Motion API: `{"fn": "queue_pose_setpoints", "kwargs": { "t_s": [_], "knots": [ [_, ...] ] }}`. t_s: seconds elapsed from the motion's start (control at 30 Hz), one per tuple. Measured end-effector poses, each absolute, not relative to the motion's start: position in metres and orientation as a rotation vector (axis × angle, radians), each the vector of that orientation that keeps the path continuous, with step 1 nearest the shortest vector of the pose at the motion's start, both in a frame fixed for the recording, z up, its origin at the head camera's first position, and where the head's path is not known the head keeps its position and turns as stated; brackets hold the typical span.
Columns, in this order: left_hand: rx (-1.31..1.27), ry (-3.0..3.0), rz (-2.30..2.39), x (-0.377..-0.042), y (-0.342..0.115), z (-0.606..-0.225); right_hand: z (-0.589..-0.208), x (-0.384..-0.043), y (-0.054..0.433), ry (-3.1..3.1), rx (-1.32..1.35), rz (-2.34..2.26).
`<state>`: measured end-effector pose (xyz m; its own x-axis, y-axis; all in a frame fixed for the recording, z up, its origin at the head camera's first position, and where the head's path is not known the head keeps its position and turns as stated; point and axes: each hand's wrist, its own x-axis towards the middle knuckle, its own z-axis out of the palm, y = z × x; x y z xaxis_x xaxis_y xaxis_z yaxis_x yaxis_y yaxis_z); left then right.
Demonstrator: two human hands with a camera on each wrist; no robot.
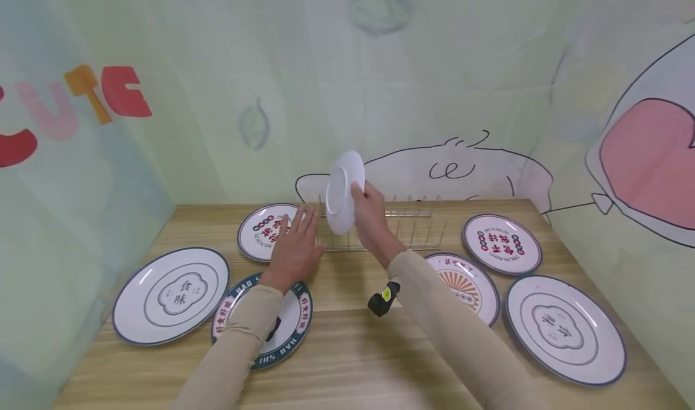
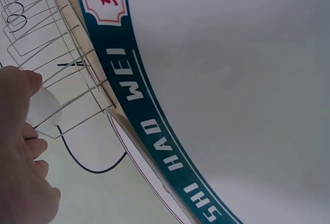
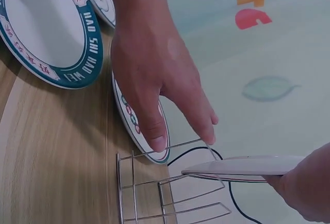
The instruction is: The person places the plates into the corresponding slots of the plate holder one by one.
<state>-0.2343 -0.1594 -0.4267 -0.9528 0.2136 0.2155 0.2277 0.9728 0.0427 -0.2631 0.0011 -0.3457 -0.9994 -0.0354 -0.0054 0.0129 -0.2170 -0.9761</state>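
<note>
A small white plate (image 1: 338, 196) is held up on edge over the left part of a wire dish rack (image 1: 411, 214), its plain underside facing left. My right hand (image 1: 371, 217) pinches its right edge, thumb on the underside. In the right wrist view this plate (image 3: 237, 166) is seen edge-on beside the rack wires. My left hand (image 1: 295, 253) is at the rack's left end, fingers extended and spread, fingertips right at the end wires. Behind it lies a red-lettered plate (image 1: 252, 241), partly covered by the hand. A teal-rimmed plate (image 1: 297, 331) lies under the left forearm.
A large white plate (image 1: 212, 271) lies at the left. On the right are a sunray-patterned plate (image 1: 485, 283), partly behind my right sleeve, another red-lettered plate (image 1: 529, 250) and a large blue-rimmed plate (image 1: 592, 337). Printed cloth (image 1: 326, 96) hangs behind the wooden table (image 1: 347, 362).
</note>
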Motion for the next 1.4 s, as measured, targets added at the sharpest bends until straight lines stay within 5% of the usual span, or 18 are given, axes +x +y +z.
{"fn": "queue_pose_setpoints", "kwargs": {
  "t_s": [1.4],
  "knots": [
    [-0.355,-2.936,-0.111,-0.239,-0.158,-0.427,-0.378,-0.268,-0.037,2.355,-0.200,-2.063]
  ]
}}
